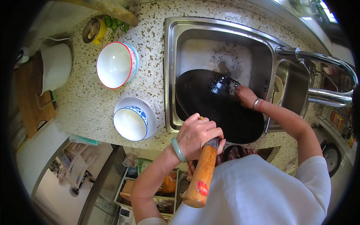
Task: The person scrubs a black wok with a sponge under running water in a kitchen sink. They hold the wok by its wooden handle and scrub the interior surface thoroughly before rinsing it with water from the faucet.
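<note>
Near the far left corner of the speckled countertop (pixel 84 107), a small yellow cup (pixel 99 35) is holding pale pieces too small to make out, and green peppers (pixel 114 23) are lying just beside it, near the end of a thick tan pole (pixel 112 11). Toward the left edge, a white pot (pixel 58 65) is standing next to a brown board (pixel 25 97). Farther in, a red-rimmed bowl (pixel 112 65) is nesting in a blue-rimmed one (pixel 136 63). Nearer the front edge, a blue-patterned bowl (pixel 129 124) is sitting inside a wider white bowl (pixel 151 122).
</note>
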`<state>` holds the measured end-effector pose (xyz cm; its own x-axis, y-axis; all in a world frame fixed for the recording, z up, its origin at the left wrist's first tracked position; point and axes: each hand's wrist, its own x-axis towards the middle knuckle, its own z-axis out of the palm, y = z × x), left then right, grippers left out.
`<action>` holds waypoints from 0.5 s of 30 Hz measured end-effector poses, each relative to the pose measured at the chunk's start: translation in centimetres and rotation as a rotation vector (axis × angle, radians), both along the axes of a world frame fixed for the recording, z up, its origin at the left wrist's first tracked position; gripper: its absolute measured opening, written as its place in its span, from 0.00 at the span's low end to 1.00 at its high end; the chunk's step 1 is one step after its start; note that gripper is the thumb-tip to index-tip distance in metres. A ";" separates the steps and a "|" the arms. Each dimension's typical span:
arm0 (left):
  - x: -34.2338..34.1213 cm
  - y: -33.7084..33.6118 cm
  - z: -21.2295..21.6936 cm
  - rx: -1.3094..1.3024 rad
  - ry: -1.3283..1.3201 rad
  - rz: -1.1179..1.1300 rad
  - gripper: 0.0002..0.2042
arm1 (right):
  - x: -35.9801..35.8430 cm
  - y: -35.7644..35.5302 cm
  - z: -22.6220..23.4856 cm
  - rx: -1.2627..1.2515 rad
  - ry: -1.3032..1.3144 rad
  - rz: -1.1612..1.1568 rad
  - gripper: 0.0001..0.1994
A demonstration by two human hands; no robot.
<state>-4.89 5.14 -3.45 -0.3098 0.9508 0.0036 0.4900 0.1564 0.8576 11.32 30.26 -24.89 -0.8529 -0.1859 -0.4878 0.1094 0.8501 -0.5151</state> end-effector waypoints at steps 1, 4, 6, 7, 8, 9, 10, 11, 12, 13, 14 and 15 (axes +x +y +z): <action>0.0 0.1 0.0 0.000 0.004 -0.004 0.07 | -0.4 -0.6 -0.3 0.008 0.012 -0.019 0.06; -0.2 0.5 0.3 0.001 -0.004 -0.028 0.07 | -4.8 -2.9 -3.6 0.077 0.195 -0.146 0.07; -0.1 0.6 0.2 0.000 0.000 -0.015 0.07 | -5.5 -2.3 -4.2 0.041 0.180 -0.164 0.07; -0.2 0.7 0.1 0.003 0.005 -0.007 0.07 | -5.7 -1.9 -4.2 0.027 0.176 -0.171 0.07; -0.4 0.7 0.3 0.006 0.003 -0.006 0.07 | -4.9 -1.5 -3.7 0.022 0.122 -0.142 0.07; -0.5 0.6 0.3 0.011 -0.007 0.002 0.07 | -3.4 -1.1 -2.3 0.020 0.061 -0.107 0.08; -0.4 0.2 0.3 0.007 -0.024 0.008 0.07 | -1.8 -1.3 -0.9 0.009 -0.008 -0.073 0.08; -0.3 -0.1 0.4 0.008 -0.025 0.016 0.07 | -1.1 -1.2 0.5 0.018 -0.054 -0.068 0.08; -0.3 0.0 0.3 0.012 -0.026 0.018 0.07 | -0.6 -0.7 1.8 0.030 -0.099 -0.067 0.08; -0.3 0.0 0.2 0.016 -0.027 0.022 0.07 | -0.3 -0.5 2.4 0.041 -0.144 -0.065 0.08; -0.3 0.1 0.2 0.015 -0.030 0.022 0.07 | -0.5 -0.7 1.6 0.035 -0.098 -0.101 0.08; -0.4 0.2 0.3 0.013 -0.031 0.013 0.07 | -0.7 -1.2 0.2 0.028 -0.051 -0.146 0.07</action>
<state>-5.26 5.35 -3.18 -0.3227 0.9465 0.0064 0.4608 0.1512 0.8745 10.59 29.08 -24.68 -0.8441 -0.0480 -0.5340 0.2576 0.8371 -0.4825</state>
